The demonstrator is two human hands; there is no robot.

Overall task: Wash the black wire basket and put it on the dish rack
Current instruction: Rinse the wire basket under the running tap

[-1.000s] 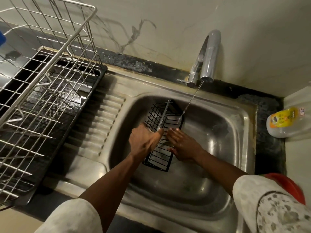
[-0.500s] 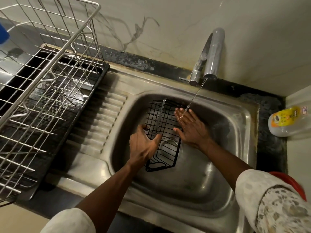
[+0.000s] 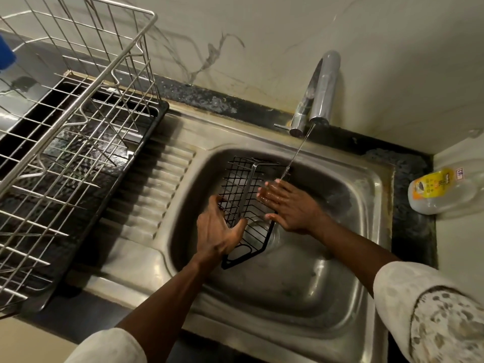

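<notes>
Nearest the camera, two pale sleeves frame a stainless steel sink (image 3: 301, 297) set into a dark speckled counter, with a ribbed steel drainboard (image 3: 157, 195) on its left. There are two bare hands and one basket in the basin. The left hand (image 3: 220, 229) grips the black rectangular wire basket (image 3: 247, 195), its fingers curled round the left side and its thumb hooked over the near rim. The basket stands tilted on edge inside the basin, between the two hands. The right hand (image 3: 288, 205) lies flat and wet against the basket's right side, fingers straight and together. A single thin stream of water (image 3: 296, 155) lands at those fingertips from one chrome curved tap (image 3: 322, 93). Left of the sink, well apart from the basket, stands one silver wire dish rack (image 3: 78, 113) on a black tray (image 3: 149, 153). One clear plastic bottle with a yellow label (image 3: 442, 189) lies on the counter at the far right. Behind it all rises a pale veined marble wall (image 3: 262, 30).
</notes>
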